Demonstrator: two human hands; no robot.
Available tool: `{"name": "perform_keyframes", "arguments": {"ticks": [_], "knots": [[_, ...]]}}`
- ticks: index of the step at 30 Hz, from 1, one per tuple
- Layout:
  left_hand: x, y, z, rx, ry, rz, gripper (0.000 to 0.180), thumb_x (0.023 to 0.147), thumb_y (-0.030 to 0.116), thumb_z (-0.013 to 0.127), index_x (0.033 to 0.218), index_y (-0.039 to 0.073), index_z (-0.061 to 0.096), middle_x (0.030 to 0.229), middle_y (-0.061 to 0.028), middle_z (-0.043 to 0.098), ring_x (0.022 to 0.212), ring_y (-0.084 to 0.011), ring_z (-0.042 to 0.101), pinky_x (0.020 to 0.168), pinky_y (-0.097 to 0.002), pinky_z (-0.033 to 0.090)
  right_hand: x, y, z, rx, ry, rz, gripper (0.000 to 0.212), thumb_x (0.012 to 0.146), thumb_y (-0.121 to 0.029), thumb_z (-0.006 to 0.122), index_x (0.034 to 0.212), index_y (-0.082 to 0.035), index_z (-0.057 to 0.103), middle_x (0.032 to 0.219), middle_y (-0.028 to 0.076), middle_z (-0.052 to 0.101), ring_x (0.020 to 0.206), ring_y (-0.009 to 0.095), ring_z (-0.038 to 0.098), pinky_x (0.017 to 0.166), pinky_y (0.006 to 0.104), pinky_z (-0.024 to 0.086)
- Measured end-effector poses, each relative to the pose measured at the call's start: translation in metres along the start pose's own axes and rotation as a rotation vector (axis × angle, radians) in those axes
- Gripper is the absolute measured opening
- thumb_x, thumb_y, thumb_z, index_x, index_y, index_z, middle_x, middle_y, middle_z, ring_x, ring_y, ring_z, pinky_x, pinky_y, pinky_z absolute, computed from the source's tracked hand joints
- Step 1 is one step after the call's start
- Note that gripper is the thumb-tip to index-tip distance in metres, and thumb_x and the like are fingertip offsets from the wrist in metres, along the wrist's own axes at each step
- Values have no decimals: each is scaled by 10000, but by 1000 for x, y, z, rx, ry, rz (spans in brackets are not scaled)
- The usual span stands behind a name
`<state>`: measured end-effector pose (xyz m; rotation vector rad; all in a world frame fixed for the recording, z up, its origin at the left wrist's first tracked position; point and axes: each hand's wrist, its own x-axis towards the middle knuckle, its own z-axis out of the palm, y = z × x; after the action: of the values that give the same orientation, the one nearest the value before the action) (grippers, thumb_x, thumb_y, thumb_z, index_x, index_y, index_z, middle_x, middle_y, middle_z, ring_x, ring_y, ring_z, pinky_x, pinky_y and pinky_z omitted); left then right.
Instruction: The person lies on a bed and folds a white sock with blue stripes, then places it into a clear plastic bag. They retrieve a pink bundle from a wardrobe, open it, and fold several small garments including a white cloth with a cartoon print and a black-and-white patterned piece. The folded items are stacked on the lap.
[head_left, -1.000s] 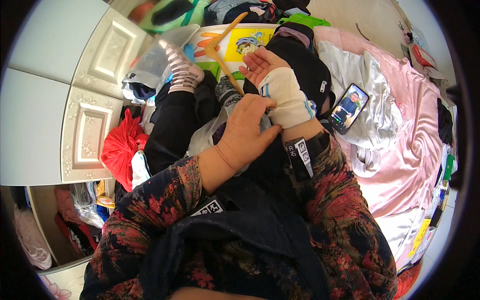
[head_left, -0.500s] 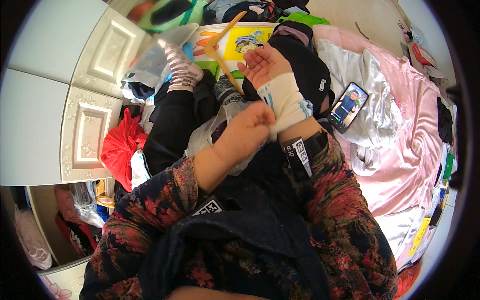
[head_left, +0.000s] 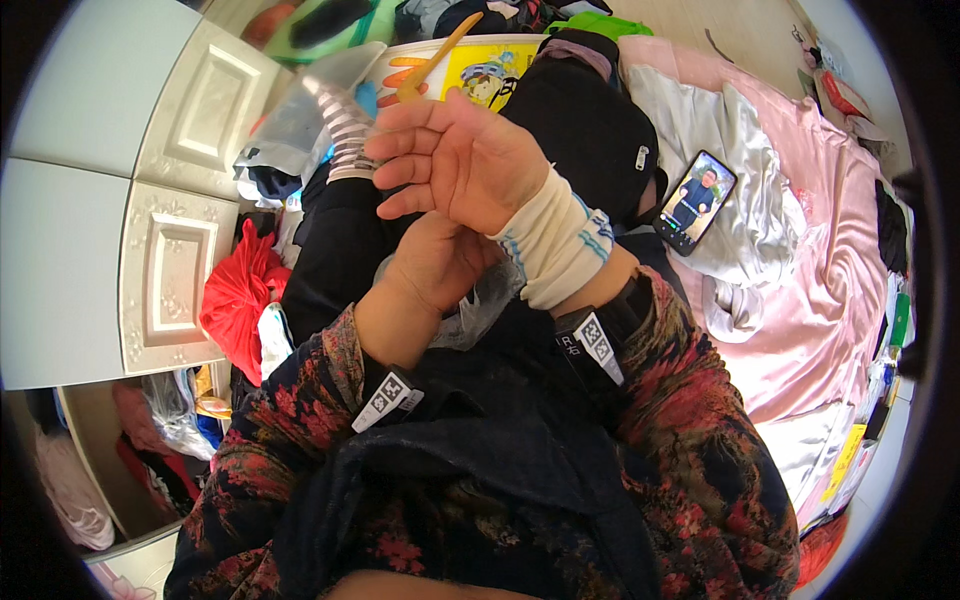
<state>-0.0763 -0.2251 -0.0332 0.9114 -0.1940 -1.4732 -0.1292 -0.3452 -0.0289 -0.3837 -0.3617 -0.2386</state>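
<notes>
Around my right wrist sits a white cloth cuff (head_left: 556, 240) with blue stripes, bunched in folds. My right hand (head_left: 465, 165) is raised palm up, fingers stretched out and a little curved, with nothing in them. Just below it, my left hand (head_left: 435, 262) reaches to the cuff's edge at the heel of the right palm. Its fingertips are partly hidden behind the right hand, but the cloth is drawn to a point there, pinched between them. A crumpled clear plastic bag (head_left: 480, 315) lies in my lap under the hands.
A phone (head_left: 697, 203) showing a person lies on white cloth over a pink bedspread (head_left: 780, 330) at right. A curved wooden stick (head_left: 440, 60) rests on a printed board ahead. At left are my leg in a striped sock (head_left: 345, 130), a red bag (head_left: 245, 300) and cabinet doors (head_left: 185, 270).
My right hand has swung left and nearer, its palm turning more upward. My left hand has shifted from the cuff's forearm end to its palm end. The cuff looks more bunched.
</notes>
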Motion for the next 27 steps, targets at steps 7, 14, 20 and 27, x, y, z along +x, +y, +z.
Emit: {"name": "perform_keyframes", "arguments": {"ticks": [7, 14, 20, 27], "knots": [[-6, 0, -9, 177, -88, -19, 340, 960, 176, 589, 1278, 56, 572, 1198, -72, 657, 1079, -223, 651, 876, -364, 551, -1, -2, 3, -43, 254, -19, 504, 1031, -435, 451, 1294, -14, 538, 1189, 171, 647, 1039, 304, 665, 872, 511, 562], [-8, 1, -9, 164, 134, -61, 208, 930, 169, 629, 1111, 68, 646, 987, -40, 693, 831, -168, 663, 720, -298, 553, 2, 10, 14, -169, 386, 6, 341, 983, -337, 595, 1179, -60, 559, 1041, 111, 639, 927, 251, 667, 758, 423, 589], [-12, 2, -2, 419, 307, -128, 149, 927, 159, 605, 1047, 80, 644, 844, -9, 655, 712, -138, 616, 656, -268, 514, 3, 7, 11, -432, 636, 59, 318, 934, -317, 667, 1106, -60, 594, 1007, 78, 631, 878, 204, 644, 693, 355, 558], [-21, 5, 14, 1014, 237, 471, 164, 880, 112, 705, 1015, 49, 637, 857, -11, 639, 738, -87, 582, 671, -230, 478, 1, -5, -2, -487, 947, -133, 292, 942, -281, 661, 1113, -60, 579, 945, 64, 650, 811, 173, 623, 650, 341, 545]]}}
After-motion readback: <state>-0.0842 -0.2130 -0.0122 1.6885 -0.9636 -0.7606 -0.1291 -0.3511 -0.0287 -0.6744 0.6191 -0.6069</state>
